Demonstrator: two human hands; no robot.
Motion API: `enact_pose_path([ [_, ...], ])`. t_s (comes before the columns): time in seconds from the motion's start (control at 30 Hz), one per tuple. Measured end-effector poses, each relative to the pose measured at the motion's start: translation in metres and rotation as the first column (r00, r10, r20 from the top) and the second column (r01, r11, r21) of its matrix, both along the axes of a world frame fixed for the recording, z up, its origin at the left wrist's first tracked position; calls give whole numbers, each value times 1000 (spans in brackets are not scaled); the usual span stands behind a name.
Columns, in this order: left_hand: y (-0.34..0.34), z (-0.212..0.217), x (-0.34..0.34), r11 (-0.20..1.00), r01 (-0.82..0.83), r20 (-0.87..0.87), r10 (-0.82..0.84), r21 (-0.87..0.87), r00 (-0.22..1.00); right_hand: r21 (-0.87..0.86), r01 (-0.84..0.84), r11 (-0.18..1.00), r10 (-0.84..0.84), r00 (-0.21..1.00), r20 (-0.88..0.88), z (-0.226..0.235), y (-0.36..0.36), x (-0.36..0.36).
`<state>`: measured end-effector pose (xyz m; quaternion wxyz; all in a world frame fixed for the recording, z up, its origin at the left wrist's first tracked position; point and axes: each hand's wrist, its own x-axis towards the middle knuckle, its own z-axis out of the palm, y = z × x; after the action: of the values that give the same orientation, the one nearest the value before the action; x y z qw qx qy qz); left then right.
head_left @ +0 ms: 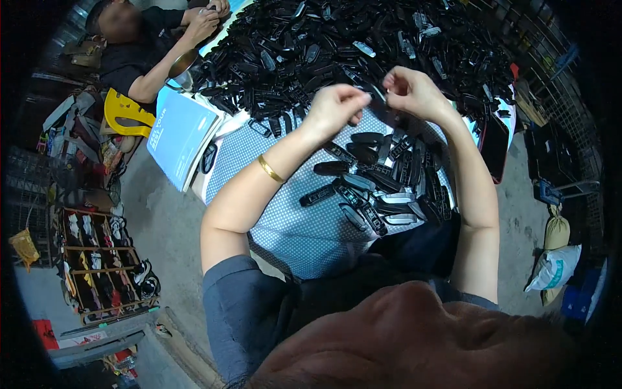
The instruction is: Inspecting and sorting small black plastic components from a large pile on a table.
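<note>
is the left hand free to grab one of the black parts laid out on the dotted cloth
Probably not right away: the left hand and right hand are both pinching a black piece above the cloth. Nothing blocks the black parts below.

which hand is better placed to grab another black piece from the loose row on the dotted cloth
Probably the left hand: it hangs over the row of black pieces on the dotted cloth, though it also pinches the black part. The right hand grips that part farther off.

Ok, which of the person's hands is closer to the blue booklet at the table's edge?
Left. The left hand is raised right of the blue booklet; the right hand is farther right, beyond it.
</note>
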<state>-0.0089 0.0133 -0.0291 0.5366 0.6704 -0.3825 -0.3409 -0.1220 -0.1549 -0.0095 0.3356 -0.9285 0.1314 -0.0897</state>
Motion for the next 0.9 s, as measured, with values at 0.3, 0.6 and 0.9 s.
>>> enact_pose_path([
  [0.3, -1, 6, 8, 968, 41, -440, -150, -247, 886, -293, -218, 931, 343, 795, 500, -5, 36, 10],
  [0.6, 4, 15, 17, 946, 88, -404, -216, -311, 889, -84, -285, 955, 284, 793, 539, -4, 27, 6],
  [0.9, 7, 18, 20, 943, -58, -302, -47, -329, 952, 596, -187, 781, -68, 923, 378, 6, 22, 1],
])
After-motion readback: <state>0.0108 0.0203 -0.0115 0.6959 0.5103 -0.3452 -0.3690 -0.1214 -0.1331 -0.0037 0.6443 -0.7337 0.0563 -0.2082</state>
